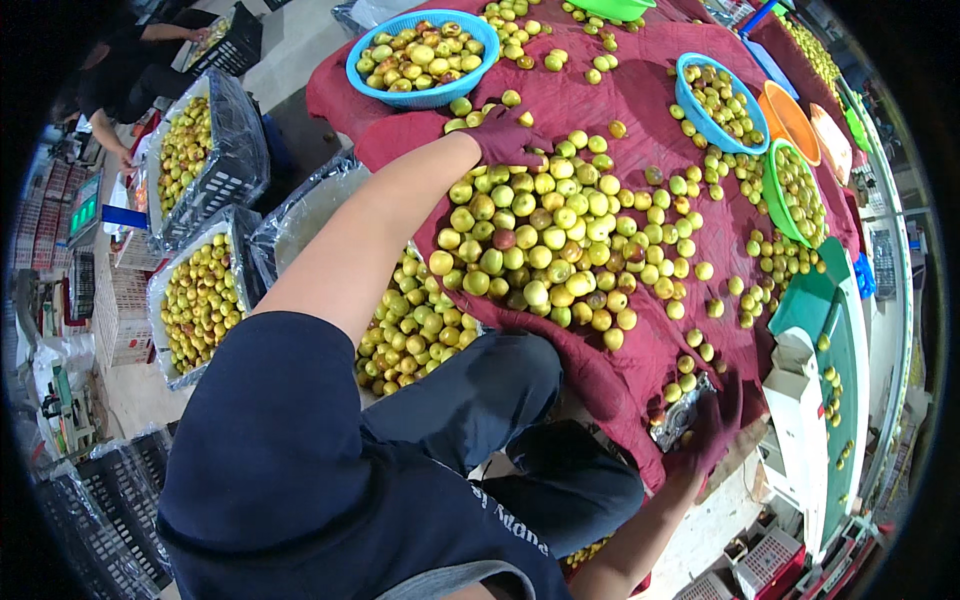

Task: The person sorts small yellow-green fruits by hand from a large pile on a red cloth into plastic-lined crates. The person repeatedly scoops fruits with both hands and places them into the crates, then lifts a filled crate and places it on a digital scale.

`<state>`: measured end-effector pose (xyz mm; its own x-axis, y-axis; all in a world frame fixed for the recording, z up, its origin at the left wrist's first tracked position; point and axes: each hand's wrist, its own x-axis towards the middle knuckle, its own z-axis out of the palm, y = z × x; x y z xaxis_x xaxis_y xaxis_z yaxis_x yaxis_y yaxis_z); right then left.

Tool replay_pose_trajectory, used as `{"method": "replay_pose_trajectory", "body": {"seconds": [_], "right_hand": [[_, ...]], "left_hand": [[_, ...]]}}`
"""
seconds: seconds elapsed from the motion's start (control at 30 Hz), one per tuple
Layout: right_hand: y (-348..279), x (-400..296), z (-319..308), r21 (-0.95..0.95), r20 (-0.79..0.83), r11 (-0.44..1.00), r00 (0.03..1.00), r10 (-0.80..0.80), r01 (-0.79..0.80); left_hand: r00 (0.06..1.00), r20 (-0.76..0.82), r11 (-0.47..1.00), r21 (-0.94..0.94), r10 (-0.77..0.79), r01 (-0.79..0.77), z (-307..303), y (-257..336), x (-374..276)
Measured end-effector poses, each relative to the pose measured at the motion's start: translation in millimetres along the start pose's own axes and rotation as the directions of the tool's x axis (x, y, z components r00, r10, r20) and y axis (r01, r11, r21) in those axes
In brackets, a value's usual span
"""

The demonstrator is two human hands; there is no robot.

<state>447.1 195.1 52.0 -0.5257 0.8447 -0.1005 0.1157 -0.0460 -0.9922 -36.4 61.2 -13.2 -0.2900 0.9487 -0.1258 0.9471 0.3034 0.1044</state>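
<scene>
Yellow-green jujube-like fruits [555, 232] lie heaped on a table under a dark red quilted cloth [675, 232]. My left hand [506, 139], in a dark purple glove, rests palm down at the heap's upper left edge; whether its fingers hold a fruit is hidden. My right hand [712, 424], gloved alike, is at the lower right edge of the cloth with its fingers apart, beside a shiny metallic tray or wrapper [679, 412] with a few fruits around it. Below the cloth's left edge, more fruits [420, 326] fill a container near my knee.
Blue baskets [421, 97] [682, 97] and a green basket [772, 195] of fruit stand on the cloth, beside an orange basket [791, 124]. A green conveyor [840, 450] runs at right. Plastic-lined crates [240, 150] of fruit stand at left; a person [112, 82] works beyond.
</scene>
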Motion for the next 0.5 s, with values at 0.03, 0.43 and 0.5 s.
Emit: {"method": "replay_pose_trajectory", "body": {"seconds": [0.03, 0.43, 0.5], "right_hand": [[14, -42, -50, -0.124, -0.15, 0.992, 0.989, -0.001, -0.018], [77, -209, -138, -0.632, -0.522, 0.716, 0.846, -0.109, -0.297], [24, -146, -31, -0.425, -0.274, 0.905, 0.954, -0.12, -0.008]], "left_hand": [[0.996, 0.028, 0.993, -0.092, 0.083, -0.08, 1, 7, 7], [0.925, -0.173, 0.831, -0.407, 0.339, -0.38, 44, 11, 17], [0.919, -0.086, 0.792, -0.482, 0.384, -0.375, 21, 18, -6]]}}
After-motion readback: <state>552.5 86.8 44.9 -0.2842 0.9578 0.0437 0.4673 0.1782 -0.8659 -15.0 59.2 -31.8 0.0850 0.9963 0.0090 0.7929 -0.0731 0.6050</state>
